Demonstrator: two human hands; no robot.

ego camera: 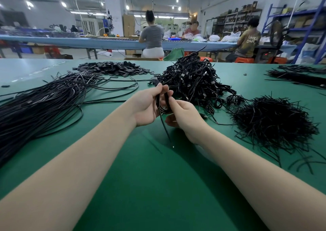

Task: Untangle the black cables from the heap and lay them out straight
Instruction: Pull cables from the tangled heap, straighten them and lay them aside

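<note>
Hands at work: left hand (147, 107) and right hand (183, 115) both pinch a coiled black cable (163, 103) in curled fingers above the green desk (141, 177), beside the tangled heap (194, 79).

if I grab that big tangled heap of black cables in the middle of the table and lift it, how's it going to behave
The tangled heap would probably come up as one snagged clump, since its loops interlock. It likely sags and sheds strands: the coiled cable in the left hand and right hand already droops a loose end. Probably light, hardly fragile.
</note>
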